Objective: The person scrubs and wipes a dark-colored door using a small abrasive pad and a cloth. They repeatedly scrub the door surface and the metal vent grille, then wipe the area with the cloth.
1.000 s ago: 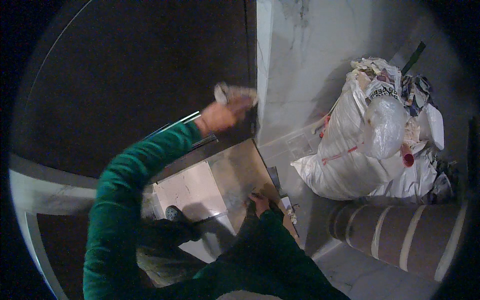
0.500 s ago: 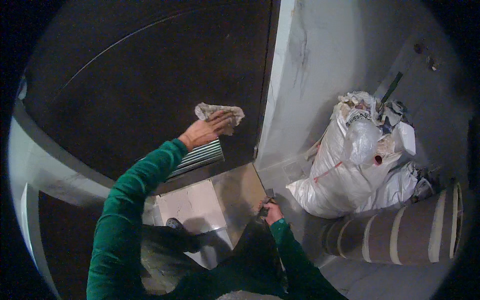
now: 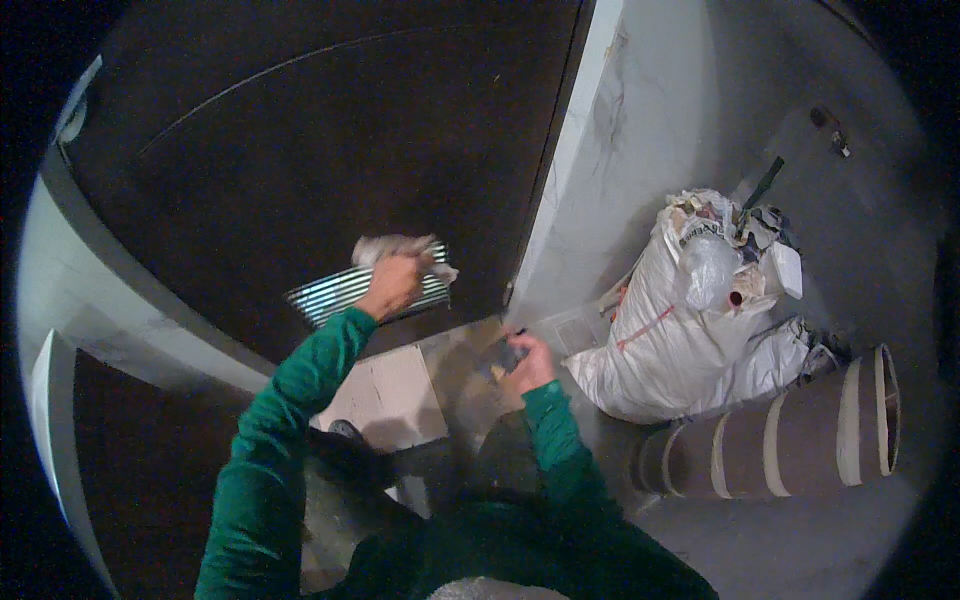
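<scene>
Across the upper left, a flat, dark brown door, with a thin curved line near the top and a long straight right edge along a white upright strip. Beyond that strip, a pale, grey-veined marbled wall, running to the right. Down the left side, a curved white marbled border, bent by the lens.

On the right, a bulging white plastic-weave sack of rubbish, upper end against the wall, lower corner reaching toward the right hand with a strip of floor between. Just below, a long brown cylinder ringed with cream bands, lying crosswise, near the sack. On the floor below the door, a square, pale pinkish-white tile, with a straight right edge. Set low in the door, a rectangular silver slatted metal grille, slanting up to the right. Above and to either side of the grille, broad open stretches of door; tighter room below, toward the tile.

Over the grille, the green-sleeved left hand, fingers closed on a pale, crumpled cloth, spread past both sides of the knuckles and across the grille's upper edge. Lower right, well apart, the green-sleeved right hand, fingers bent, perhaps around a small dark object; too blurred to tell how firmly.
</scene>
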### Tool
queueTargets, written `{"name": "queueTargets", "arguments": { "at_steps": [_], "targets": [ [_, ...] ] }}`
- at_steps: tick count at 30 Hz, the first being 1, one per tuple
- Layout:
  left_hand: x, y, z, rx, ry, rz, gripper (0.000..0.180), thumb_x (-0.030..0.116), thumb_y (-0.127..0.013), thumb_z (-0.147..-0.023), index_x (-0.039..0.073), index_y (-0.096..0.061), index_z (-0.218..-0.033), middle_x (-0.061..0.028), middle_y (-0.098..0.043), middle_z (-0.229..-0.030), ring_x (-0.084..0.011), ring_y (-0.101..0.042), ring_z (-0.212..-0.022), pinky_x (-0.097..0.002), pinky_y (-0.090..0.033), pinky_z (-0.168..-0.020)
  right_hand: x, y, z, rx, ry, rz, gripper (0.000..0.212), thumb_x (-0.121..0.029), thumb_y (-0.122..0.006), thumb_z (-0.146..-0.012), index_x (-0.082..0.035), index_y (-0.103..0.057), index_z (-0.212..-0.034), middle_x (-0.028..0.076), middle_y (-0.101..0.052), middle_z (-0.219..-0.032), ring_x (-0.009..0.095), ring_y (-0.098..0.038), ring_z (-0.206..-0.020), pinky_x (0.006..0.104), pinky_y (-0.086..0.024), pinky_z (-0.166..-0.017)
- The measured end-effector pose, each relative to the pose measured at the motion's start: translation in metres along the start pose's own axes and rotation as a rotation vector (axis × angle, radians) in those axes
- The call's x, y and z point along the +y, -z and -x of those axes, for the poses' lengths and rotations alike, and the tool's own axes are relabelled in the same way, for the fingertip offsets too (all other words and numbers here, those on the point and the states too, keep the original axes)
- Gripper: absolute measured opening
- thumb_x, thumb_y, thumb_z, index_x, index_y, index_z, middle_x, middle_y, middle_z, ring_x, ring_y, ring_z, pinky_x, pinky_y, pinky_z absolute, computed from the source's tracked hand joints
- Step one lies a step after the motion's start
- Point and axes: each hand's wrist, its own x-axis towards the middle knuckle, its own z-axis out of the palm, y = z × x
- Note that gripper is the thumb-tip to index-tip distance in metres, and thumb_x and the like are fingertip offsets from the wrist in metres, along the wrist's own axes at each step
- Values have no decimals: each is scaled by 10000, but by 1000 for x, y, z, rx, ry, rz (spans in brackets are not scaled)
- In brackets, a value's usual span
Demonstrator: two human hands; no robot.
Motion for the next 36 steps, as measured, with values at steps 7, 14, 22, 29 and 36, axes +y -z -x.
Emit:
{"name": "queueTargets", "arguments": {
  "at_steps": [7,14,22,29,36],
  "targets": [
    [-15,2,131,108,663,735,354,-58,-590,-772,2,-723,-1094,-91,-740,-976,-180,-667,-874,-312,-522,-781,-104,-101,-5,214,751,449,233,-131,-693,-882,-2,-696,-1075,47,-698,-1016,205,-642,-901,350,-495,-855],
    [-14,34,147,274,681,832,330,-62,-605,-766,-16,-711,-1074,-49,-702,-903,-122,-609,-793,-261,-491,-722,-182,-193,-87,860,1380,686,240,-160,-570,-948,32,-648,-1068,252,-696,-990,435,-657,-928,484,-494,-848],
    [-19,50,165,263,728,732,326,-71,-595,-777,-12,-700,-1080,-83,-700,-954,-151,-625,-835,-272,-491,-776,-68,-219,-183,535,1478,1055,631,-196,-472,-1008,64,-226,-1528,293,-141,-1607,436,-115,-1502,484,-109,-1233],
    [-18,45,169,210,721,685,323,-90,-607,-767,-16,-699,-1068,-79,-704,-985,-151,-632,-937,-273,-478,-844,7,-126,-200,763,502,509,667,-418,-325,-1063,45,-237,-1534,231,-222,-1607,343,-129,-1518,435,-123,-1241],
    [-9,50,167,217,771,788,338,-98,-616,-750,-13,-706,-1065,-67,-702,-984,-158,-632,-921,-272,-479,-835,-145,-264,-191,654,1525,798,593,-285,-380,-1051,41,-249,-1529,265,-159,-1613,411,-130,-1505,482,-89,-1239]
  ]
}}
